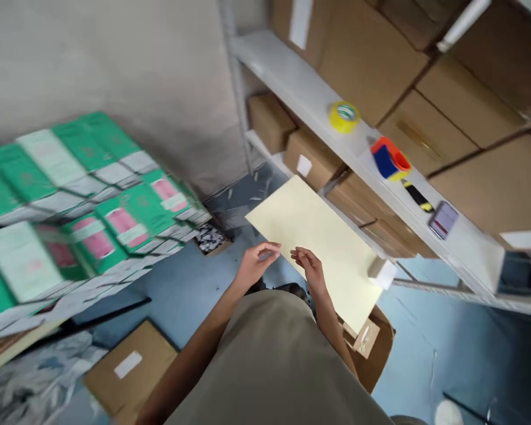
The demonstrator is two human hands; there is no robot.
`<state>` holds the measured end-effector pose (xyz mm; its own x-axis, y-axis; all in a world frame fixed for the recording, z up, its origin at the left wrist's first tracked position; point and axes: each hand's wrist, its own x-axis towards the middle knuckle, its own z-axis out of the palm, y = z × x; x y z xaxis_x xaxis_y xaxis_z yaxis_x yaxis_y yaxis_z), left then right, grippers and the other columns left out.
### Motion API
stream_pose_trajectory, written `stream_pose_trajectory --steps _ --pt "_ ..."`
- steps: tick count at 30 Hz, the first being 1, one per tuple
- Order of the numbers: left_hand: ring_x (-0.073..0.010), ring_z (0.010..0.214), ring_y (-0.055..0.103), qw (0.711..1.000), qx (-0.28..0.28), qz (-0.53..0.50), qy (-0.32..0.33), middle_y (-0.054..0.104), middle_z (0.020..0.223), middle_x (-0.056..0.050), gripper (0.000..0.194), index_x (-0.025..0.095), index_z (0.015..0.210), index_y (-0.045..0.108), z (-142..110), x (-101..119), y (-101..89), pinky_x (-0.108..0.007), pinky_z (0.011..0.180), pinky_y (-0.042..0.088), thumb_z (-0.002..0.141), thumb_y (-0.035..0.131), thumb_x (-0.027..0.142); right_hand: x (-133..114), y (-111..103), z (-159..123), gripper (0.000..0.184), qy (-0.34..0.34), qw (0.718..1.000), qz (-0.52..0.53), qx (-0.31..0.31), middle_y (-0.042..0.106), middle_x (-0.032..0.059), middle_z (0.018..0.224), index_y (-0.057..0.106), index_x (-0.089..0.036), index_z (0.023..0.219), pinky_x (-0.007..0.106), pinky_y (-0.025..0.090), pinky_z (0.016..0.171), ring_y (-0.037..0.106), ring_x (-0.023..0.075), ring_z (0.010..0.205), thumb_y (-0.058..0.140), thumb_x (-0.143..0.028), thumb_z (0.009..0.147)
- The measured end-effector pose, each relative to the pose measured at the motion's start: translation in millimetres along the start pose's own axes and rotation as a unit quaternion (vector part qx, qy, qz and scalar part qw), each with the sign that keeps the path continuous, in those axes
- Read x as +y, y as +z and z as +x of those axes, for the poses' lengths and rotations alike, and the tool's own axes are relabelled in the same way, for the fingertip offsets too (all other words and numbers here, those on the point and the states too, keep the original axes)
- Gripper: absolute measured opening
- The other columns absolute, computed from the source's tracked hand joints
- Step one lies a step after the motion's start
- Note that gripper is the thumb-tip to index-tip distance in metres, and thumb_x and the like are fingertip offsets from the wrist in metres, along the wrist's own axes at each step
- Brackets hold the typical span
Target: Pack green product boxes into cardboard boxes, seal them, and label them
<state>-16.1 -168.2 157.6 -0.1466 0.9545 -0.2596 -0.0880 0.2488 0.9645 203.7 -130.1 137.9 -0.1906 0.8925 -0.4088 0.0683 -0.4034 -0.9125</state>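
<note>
My left hand (pixel 257 264) is in front of my body, its fingers loosely bent and a gap showing between thumb and forefinger. Nothing shows in it. A short way to the right, my right hand (pixel 310 268) is half curled, with no object visible between its fingers. Both are nearest to the long edge of a pale cream board (pixel 318 236), with the right hand overlapping it in the view; whether it touches is unclear. On the board's right end sits a small brown-and-white box (pixel 383 271).
Green and white boxes (pixel 133 218) fill a table at left. The shelf (pixel 287 62) at right holds yellow tape (pixel 345 116), a tape dispenser (pixel 389 158), a cutter (pixel 417 196) and a phone (pixel 443 220). Cartons (pixel 451 124) line it. A carton (pixel 130 366) lies on the floor; an open one (pixel 383 348) stands below the board.
</note>
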Motion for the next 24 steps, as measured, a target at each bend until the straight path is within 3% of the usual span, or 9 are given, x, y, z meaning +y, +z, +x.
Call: stream_pose_trajectory --steps 3,5,10,13,17,18,20,24 --pt "-0.0356 0.125 0.080 0.991 0.128 -0.027 -0.007 0.086 0.128 -0.015 0.050 0.024 0.110 0.083 -16.5 -2.2 -63.8 -0.054 0.116 0.063 0.091 0.081 0.071 -15.7 66.3 16.6 0.052 0.000 0.995 -0.039 -0.093 0.087 0.0118 0.131 0.083 -0.030 0.123 0.056 0.062 0.118 0.082 0.0355 0.124 0.081 -0.073 0.094" --pt "-0.0356 0.126 0.080 0.976 0.207 -0.059 -0.005 0.086 0.129 -0.015 0.053 0.023 0.107 0.082 -33.0 -3.7 -99.3 -0.053 0.116 0.062 0.089 0.082 0.072 -25.7 106.2 24.4 0.053 0.002 0.984 -0.072 -0.163 0.088 0.0113 0.130 0.083 -0.030 0.122 0.054 0.063 0.116 0.082 0.0356 0.123 0.081 -0.074 0.094" --pt "-0.0342 0.126 0.078 0.911 0.384 -0.151 0.005 0.085 0.126 -0.016 0.052 0.022 0.101 0.080 -80.1 -5.1 -164.3 -0.052 0.119 0.059 0.080 0.094 0.068 -45.4 192.1 42.7 0.058 0.005 0.946 -0.142 -0.291 0.088 0.0132 0.130 0.083 -0.027 0.124 0.051 0.063 0.113 0.083 0.0345 0.122 0.080 -0.077 0.094" --pt "-0.0319 0.126 0.077 0.844 0.504 -0.184 0.011 0.081 0.129 -0.015 0.055 0.021 0.111 0.078 -103.7 -7.8 -197.8 -0.048 0.117 0.059 0.077 0.099 0.060 -50.9 240.7 53.6 0.063 0.009 0.925 -0.159 -0.344 0.088 0.0143 0.129 0.082 -0.024 0.125 0.050 0.062 0.113 0.084 0.0335 0.121 0.081 -0.079 0.092" --pt "-0.0273 0.132 0.072 0.695 0.674 -0.250 -0.018 0.070 0.142 -0.013 0.066 0.025 0.128 0.065 -126.2 -13.1 -245.7 -0.043 0.115 0.060 0.075 0.102 0.039 -50.5 306.3 62.0 0.062 0.009 0.897 -0.168 -0.408 0.088 0.0136 0.129 0.082 -0.024 0.125 0.049 0.062 0.114 0.084 0.0318 0.121 0.079 -0.078 0.095" --pt "-0.0267 0.132 0.072 0.664 0.691 -0.284 -0.031 0.068 0.141 -0.012 0.064 0.026 0.128 0.062 -130.4 -13.7 -257.6 -0.043 0.114 0.061 0.078 0.100 0.036 -49.3 322.9 63.2 0.061 0.005 0.889 -0.170 -0.426 0.088 0.0134 0.129 0.081 -0.024 0.125 0.049 0.062 0.114 0.084 0.0315 0.121 0.078 -0.078 0.096" --pt "-0.0263 0.129 0.073 0.629 0.689 -0.355 -0.051 0.068 0.135 -0.010 0.053 0.026 0.122 0.060 -137.2 -13.6 -279.0 -0.045 0.114 0.062 0.084 0.096 0.033 -45.8 357.1 66.1 0.058 -0.011 0.868 -0.175 -0.465 0.088 0.0130 0.129 0.081 -0.025 0.124 0.049 0.062 0.115 0.083 0.0308 0.121 0.077 -0.076 0.098" --pt "-0.0248 0.116 0.077 0.613 0.657 -0.434 -0.069 0.072 0.117 -0.008 0.032 0.022 0.103 0.064 -145.3 -12.5 -307.5 -0.048 0.114 0.063 0.088 0.092 0.031 -37.4 431.7 77.1 0.052 -0.076 0.825 -0.200 -0.523 0.086 0.0119 0.133 0.080 -0.025 0.126 0.048 0.064 0.113 0.082 0.0291 0.123 0.075 -0.070 0.100"
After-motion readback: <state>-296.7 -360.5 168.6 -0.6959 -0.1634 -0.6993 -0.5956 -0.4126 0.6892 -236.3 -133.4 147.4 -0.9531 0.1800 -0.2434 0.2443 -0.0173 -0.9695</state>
